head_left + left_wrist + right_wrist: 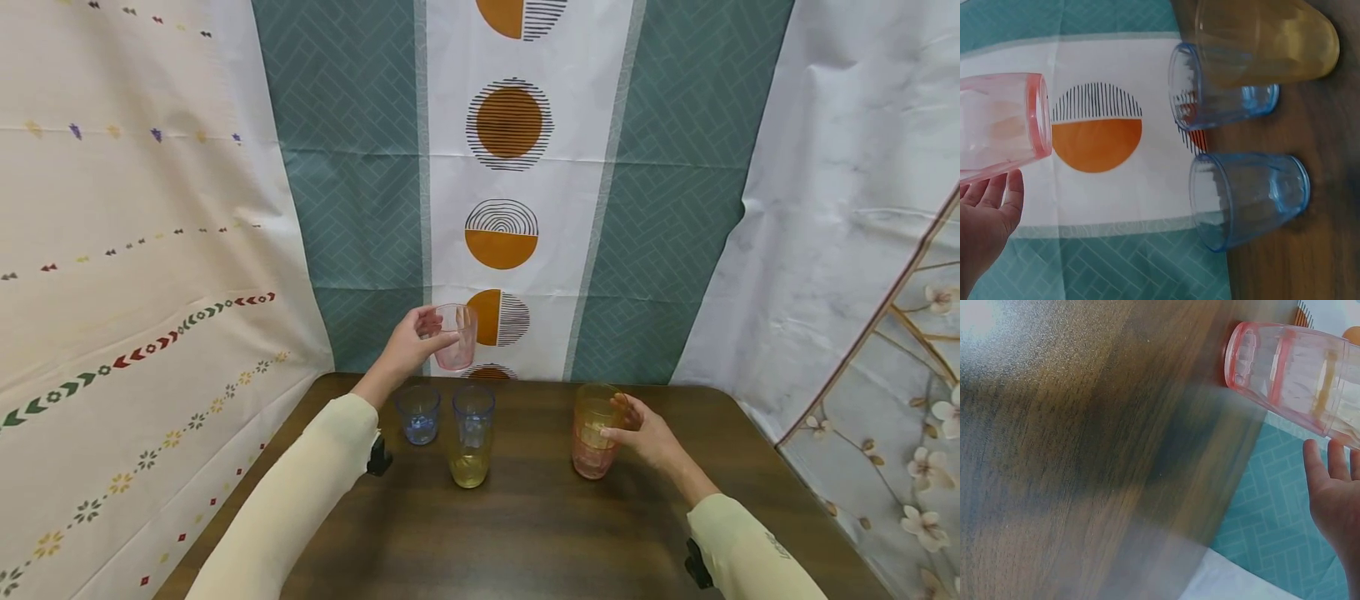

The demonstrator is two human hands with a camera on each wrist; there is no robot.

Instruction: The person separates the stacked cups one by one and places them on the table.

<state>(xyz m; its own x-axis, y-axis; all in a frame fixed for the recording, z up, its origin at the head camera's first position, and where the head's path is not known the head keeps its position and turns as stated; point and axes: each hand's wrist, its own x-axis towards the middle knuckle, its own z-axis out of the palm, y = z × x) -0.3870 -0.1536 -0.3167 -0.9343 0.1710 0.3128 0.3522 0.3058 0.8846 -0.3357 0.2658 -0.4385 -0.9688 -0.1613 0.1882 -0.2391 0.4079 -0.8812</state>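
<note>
My left hand (414, 340) holds a clear pink cup (459, 343) in the air near the hanging cloth, thumb on the near side. The same pink cup (1000, 125) shows at the left of the left wrist view, the hand (988, 219) below it. On the right, my right hand (647, 433) grips a yellow cup (597, 406) stacked in a pink cup (591, 460). In the right wrist view, the fingers of my right hand (1338, 500) touch the stack's side above the pink part (1285, 372); its upper end is cut off.
A blue cup (418, 408) stands at the table's back left. Beside it, another blue cup (474, 404) stands partly behind a yellow cup (470, 467). Patterned cloths (360, 217) hang behind the brown table (480, 542) and at both sides.
</note>
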